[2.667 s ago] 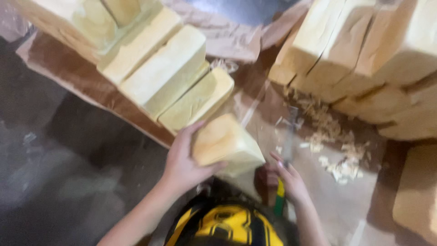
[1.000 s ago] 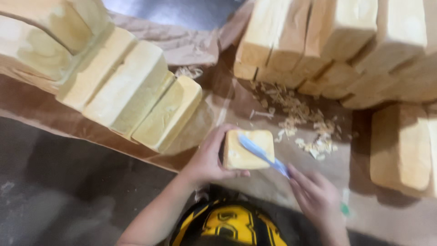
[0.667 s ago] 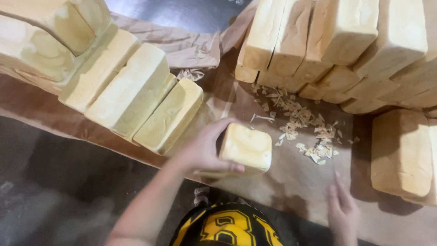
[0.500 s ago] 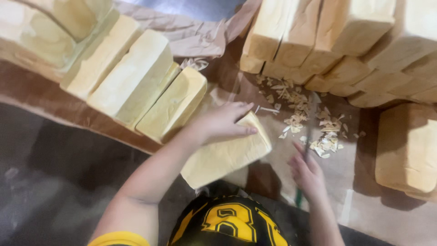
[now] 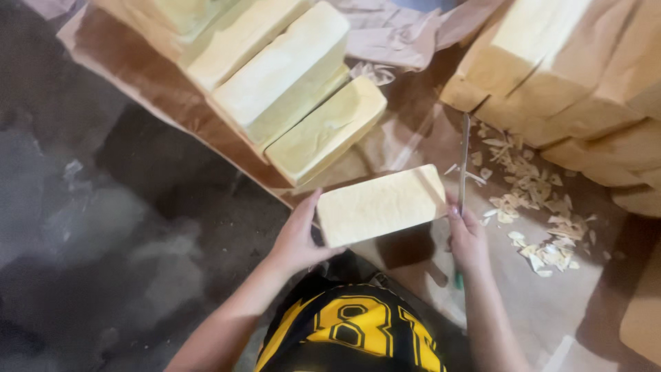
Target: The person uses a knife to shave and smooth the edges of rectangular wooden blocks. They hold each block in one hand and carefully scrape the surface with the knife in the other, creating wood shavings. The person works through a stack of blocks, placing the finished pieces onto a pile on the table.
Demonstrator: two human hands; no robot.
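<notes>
Left hand (image 5: 297, 238) closed on near-left end of pale yellow block (image 5: 381, 204), thumb up along its left edge, fingers hidden beneath. Block held flat between both hands, broad face up, clear of brown paper (image 5: 523, 303) below.

Right hand (image 5: 468, 238) curled around thin knife (image 5: 463, 165), blade pointing up and away from wrist, green handle end (image 5: 458, 279) showing below palm. Right fingertips touching right end of block; blade standing just beside that end.

Just beyond left hand: row of finished blocks (image 5: 303, 103) laid side by side, slanting away toward upper left, nearest one close to held block but apart from it. Beyond and right of right hand: stack of larger rough blocks (image 5: 571, 76). Scatter of pale shavings (image 5: 533, 213) lying on brown paper right of right hand, between knife and stack.

Left of left hand: dark grey floor (image 5: 103, 241), stained and dusty. Crumpled paper (image 5: 399, 34) visible far beyond both hands. Yellow-and-black shirt (image 5: 351, 334) seen at bottom, between forearms.
</notes>
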